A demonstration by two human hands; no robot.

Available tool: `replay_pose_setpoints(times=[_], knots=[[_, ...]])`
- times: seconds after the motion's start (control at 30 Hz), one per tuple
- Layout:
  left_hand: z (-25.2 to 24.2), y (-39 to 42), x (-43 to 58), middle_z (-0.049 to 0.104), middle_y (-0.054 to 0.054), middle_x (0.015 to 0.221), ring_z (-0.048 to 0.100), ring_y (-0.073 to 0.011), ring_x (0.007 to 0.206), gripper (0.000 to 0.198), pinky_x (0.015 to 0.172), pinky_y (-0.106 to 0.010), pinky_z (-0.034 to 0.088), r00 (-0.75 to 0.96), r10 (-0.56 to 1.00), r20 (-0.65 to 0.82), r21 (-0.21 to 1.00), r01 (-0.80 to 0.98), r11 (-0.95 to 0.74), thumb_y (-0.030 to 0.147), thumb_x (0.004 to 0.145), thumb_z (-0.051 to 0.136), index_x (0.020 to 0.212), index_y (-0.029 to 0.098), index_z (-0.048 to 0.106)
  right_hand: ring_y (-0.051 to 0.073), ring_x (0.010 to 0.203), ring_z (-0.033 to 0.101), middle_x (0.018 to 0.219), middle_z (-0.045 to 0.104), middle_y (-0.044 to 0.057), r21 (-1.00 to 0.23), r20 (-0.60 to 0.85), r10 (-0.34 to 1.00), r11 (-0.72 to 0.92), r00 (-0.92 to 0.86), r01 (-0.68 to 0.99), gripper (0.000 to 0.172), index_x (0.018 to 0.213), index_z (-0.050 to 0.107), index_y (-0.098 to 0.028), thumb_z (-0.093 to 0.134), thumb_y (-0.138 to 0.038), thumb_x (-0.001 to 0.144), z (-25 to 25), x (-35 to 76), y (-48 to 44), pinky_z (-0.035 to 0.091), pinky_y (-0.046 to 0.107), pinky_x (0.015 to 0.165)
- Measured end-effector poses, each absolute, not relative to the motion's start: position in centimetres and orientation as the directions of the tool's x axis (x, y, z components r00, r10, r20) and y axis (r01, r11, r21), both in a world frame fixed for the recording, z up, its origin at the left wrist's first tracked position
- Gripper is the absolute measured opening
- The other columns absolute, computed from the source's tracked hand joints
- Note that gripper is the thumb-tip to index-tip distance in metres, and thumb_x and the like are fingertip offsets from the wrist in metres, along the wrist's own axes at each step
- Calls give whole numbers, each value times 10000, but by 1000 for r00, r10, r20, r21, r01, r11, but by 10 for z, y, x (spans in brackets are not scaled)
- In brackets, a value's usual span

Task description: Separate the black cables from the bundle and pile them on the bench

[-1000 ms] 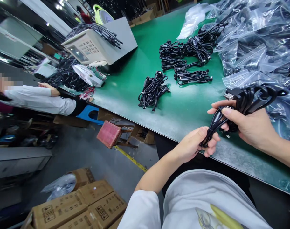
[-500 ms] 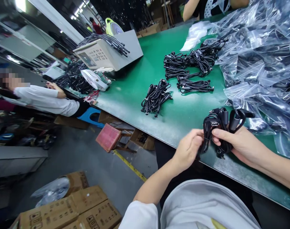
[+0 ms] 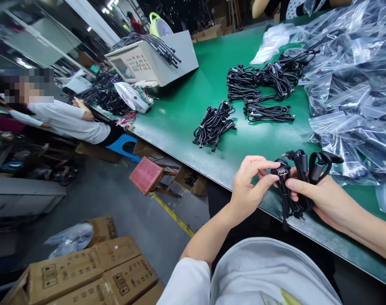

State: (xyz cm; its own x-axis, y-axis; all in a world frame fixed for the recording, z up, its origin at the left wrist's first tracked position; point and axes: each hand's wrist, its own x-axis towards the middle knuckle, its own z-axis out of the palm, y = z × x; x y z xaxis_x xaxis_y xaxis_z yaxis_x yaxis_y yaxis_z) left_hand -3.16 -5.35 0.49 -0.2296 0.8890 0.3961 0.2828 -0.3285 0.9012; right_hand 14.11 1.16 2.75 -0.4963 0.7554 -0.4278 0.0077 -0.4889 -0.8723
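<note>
Several coiled black cables [image 3: 302,163] are bunched over the near edge of the green table [image 3: 180,140]. My right hand [image 3: 323,197] is wrapped round them from the right, thumb on top. With thumb and fingertips, my left hand [image 3: 253,182] pinches a connector [image 3: 281,172] at the left end of the bunch, its metal end facing up. Beyond my hands lies a small pile of tied black cables [image 3: 213,126], with a larger pile of cable bundles [image 3: 266,84] farther back.
Clear plastic bags [image 3: 348,93] with dark contents cover the table's right side. A beige instrument [image 3: 155,59] with cables on top and a white fan [image 3: 131,97] stand at the back left. A red stool [image 3: 146,175], cartons [image 3: 94,271] and a seated person [image 3: 72,120] are at left.
My left hand has moved up onto the connector at the bunch's left end. The cables hang at a slightly different angle, and the whole view has shifted a little.
</note>
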Motion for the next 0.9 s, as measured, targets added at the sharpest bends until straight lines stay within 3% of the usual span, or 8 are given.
replay_pose_setpoints(times=[0.5, 0.63, 0.73, 0.9], knots=[[-2, -47, -32, 626, -64, 1088, 598, -156, 925, 217, 842, -298, 523, -241, 920, 310, 945, 182, -271, 390, 959, 697, 1090, 223, 743, 144, 558, 487, 585, 610, -24, -848, -458, 722, -529, -519, 13, 364, 779, 736, -216, 962, -429, 589, 18, 143, 11, 386, 286, 561], [-4, -52, -29, 615, -75, 1152, 606, -152, 935, 396, 858, -301, 531, -252, 962, 102, 995, 21, -100, 466, 935, 712, 1235, 224, 618, 122, 567, 487, 598, 587, -23, -822, -487, 699, -570, -524, 4, 298, 746, 726, -200, 936, -398, 674, 18, 144, 18, 394, 252, 532], [-7, -66, -27, 629, -65, 1104, 602, -128, 878, 487, 802, -265, 520, -115, 991, -67, 992, -111, 54, 483, 884, 769, 1232, 209, 567, 75, 581, 471, 667, 579, -32, -813, -451, 762, -566, -464, -140, 233, 790, 748, -184, 912, -345, 751, 23, 146, 31, 416, 188, 526], [-6, -83, -22, 666, -28, 984, 619, -113, 810, 487, 760, -249, 503, 35, 983, -180, 982, -51, 182, 411, 768, 887, 1120, 194, 629, 29, 598, 459, 912, 665, 1, -813, -385, 840, -505, -382, -289, 195, 920, 799, -167, 901, -241, 771, 30, 146, 51, 438, 101, 489]])
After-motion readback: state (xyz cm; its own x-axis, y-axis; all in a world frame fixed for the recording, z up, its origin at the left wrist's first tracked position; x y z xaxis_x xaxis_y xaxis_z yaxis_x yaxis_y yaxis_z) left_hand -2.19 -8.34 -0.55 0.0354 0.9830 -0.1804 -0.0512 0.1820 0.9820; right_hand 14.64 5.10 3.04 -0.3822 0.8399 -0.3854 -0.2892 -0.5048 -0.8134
